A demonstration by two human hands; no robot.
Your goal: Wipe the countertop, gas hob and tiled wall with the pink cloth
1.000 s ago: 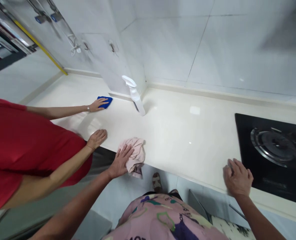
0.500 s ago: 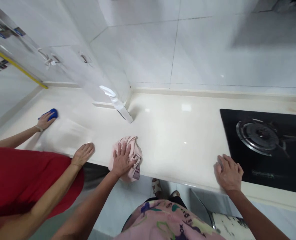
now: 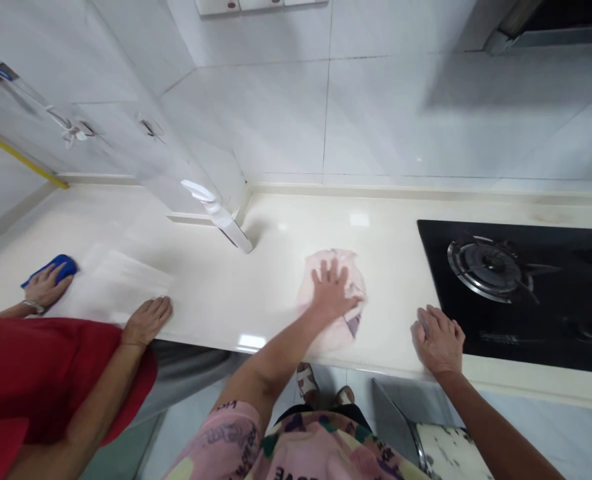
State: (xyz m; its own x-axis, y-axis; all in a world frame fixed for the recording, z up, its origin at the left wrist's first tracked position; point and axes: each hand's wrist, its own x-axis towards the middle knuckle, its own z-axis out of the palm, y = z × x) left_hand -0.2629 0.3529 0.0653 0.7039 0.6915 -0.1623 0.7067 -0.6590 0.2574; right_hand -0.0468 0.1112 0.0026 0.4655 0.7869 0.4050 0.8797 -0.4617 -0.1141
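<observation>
One long pale counter (image 3: 276, 287) runs from left to right below a tiled wall. At its near left side stands a co-worker in a red top (image 3: 51, 373). A black gas stove (image 3: 551, 307) is set into the right part. A white object shaped like a spray bottle (image 3: 223, 223) stands at far left of centre, beside the wall's corner. The pink cloth (image 3: 355, 277) lies flat on the counter, between that object and the stove, toward the near edge. On it rests the left hand (image 3: 331, 293), fingers spread apart. The right hand (image 3: 439, 340) rests on the counter just left of the stove, fingers loosely bent and slightly apart. One co-worker's hand (image 3: 149, 320) lies by the near edge; the other (image 3: 49, 287) covers part of a small blue cloth (image 3: 65, 267) at left.
</observation>
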